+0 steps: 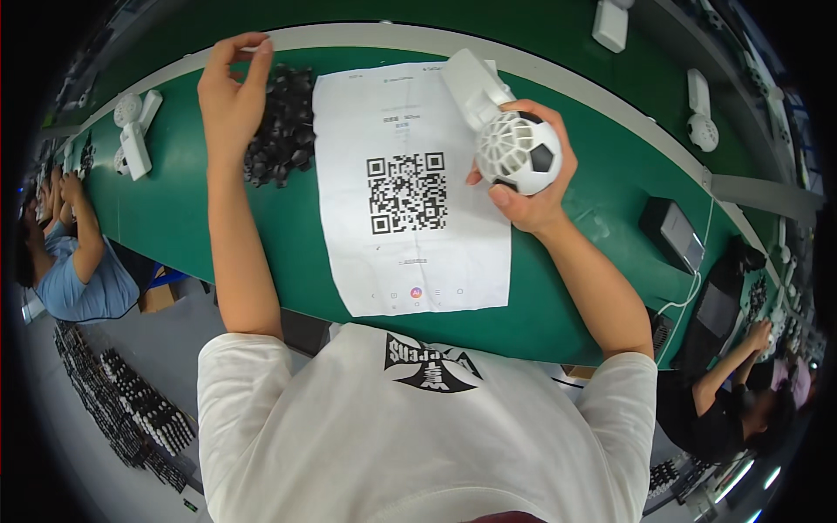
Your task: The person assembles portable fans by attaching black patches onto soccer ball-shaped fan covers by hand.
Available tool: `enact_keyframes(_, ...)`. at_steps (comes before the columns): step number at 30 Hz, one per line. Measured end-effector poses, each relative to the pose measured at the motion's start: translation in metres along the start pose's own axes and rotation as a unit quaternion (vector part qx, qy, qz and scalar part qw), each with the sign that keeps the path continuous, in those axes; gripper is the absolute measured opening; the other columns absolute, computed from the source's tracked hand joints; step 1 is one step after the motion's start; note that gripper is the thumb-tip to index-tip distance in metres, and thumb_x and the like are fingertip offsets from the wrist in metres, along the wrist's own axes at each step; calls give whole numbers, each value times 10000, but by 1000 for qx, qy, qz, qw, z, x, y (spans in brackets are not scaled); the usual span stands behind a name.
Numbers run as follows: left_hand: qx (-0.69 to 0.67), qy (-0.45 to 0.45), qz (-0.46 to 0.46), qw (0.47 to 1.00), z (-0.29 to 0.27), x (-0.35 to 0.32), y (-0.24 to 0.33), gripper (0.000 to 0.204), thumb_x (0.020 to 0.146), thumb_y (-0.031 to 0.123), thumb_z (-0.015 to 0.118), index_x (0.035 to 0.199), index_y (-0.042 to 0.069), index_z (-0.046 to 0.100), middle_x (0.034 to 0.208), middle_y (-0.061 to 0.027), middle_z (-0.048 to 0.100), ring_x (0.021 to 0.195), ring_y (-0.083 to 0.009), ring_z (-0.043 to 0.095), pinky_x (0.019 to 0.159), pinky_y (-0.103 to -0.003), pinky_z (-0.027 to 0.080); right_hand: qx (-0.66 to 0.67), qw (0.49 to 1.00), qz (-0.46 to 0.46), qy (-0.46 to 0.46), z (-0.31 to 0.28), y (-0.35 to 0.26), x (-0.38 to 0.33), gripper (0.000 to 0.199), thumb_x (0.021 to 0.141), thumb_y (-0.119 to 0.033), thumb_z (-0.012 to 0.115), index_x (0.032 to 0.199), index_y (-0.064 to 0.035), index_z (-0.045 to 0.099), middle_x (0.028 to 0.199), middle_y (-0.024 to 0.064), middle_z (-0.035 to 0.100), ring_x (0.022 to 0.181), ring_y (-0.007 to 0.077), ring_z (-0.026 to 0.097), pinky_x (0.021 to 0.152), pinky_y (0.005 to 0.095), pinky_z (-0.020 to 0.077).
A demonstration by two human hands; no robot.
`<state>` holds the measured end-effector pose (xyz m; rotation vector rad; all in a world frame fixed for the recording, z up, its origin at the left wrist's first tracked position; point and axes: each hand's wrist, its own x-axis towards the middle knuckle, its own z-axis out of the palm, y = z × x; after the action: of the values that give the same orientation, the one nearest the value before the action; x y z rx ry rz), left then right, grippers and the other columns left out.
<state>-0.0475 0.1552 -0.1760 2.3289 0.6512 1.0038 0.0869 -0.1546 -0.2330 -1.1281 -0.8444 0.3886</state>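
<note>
White printed sheet [349,148] lies nearest on the green surface [288,244]; over its edge, the right hand [542,200] grips a football-patterned ball [525,166], black panels [542,159] set, its lattice side [506,142] perhaps unfinished. Farther, beside black pieces [283,131], the left hand [234,100] hangs, fingers curled; whether pinching anything, I cannot tell.

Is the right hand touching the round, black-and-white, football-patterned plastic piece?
Touching. The head view shows the right hand curled around the football-patterned piece, thumb against its lower edge.

Ball [527,157]: smooth plastic (faintly glossy). Sheet [414,257]: creased matt paper. Small parts [283,126]: plastic-looking. Tabletop [183,205]: smooth.
</note>
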Motion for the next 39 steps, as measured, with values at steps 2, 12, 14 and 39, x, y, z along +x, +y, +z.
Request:
enact_keyframes(2,55,-4,-61,997,-13,0,-25,194,923,229,664,1044,84,705,989,-40,700,886,-154,644,744,-294,476,37,999,-2,0,1,-5,6,763,678,-225,857,1261,60,456,1050,138,617,819,189,662,707,312,577)
enact_keyframes(12,119,-161,4,980,-10,-3,-45,250,847,265,742,937,33,713,911,-76,650,802,-231,587,733,-353,474,100,989,91,58,-46,2,37,795,827,-679,499,1258,-11,518,694,100,574,555,223,550,527,338,449)
enact_keyframes(14,145,-169,-4,975,-11,-5,-39,262,836,269,755,909,22,707,883,-77,638,785,-236,574,723,-359,469,124,986,101,49,-48,2,37,790,862,-691,458,1275,-21,525,734,101,576,603,224,546,584,356,445)
enact_keyframes(39,-261,-305,15,916,52,-54,62,181,728,18,811,889,7,728,890,-51,710,803,-142,641,691,-264,483,242,947,206,-55,-36,-8,35,816,847,-699,495,1283,-9,506,693,98,583,593,228,534,607,366,416)
